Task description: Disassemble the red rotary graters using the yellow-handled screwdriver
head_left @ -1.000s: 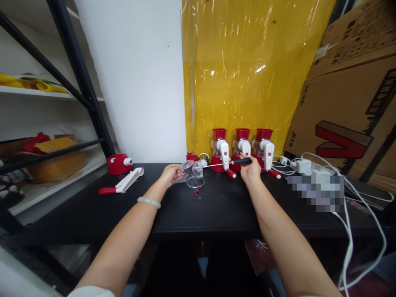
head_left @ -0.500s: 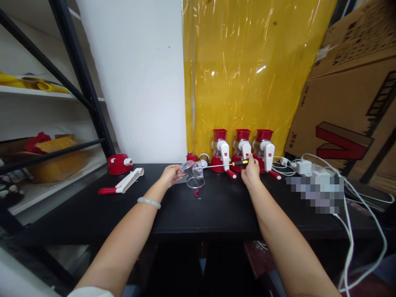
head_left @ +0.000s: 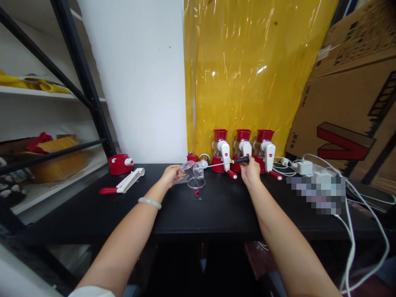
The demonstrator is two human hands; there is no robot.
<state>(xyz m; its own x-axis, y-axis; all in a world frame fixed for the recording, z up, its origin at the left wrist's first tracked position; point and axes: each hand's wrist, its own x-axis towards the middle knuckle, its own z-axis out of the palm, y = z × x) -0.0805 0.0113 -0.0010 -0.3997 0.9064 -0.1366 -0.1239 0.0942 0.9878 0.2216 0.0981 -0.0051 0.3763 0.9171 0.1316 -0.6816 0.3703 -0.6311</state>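
Note:
My left hand (head_left: 173, 175) grips the rim of a clear plastic housing (head_left: 196, 175) that stands over the black table. In my right hand (head_left: 251, 170) is a screwdriver (head_left: 240, 160) with a black and yellow handle, held nearly level. Its long shaft points left, and the tip meets the housing's side opening; the exact contact is too small to tell. A small red part (head_left: 196, 192) and tiny screws (head_left: 198, 199) lie on the table in front of the housing.
Three red and white rotary graters (head_left: 220, 150) stand behind my right hand. At the left are a red base (head_left: 120, 164) and a white crank arm with red grip (head_left: 124, 184). White cables (head_left: 349, 222) and a large carton (head_left: 346, 103) are at the right.
The screwdriver's handle has risen slightly, and my right hand's fingers have shifted on it from above to below. My left hand and the housing look almost unmoved.

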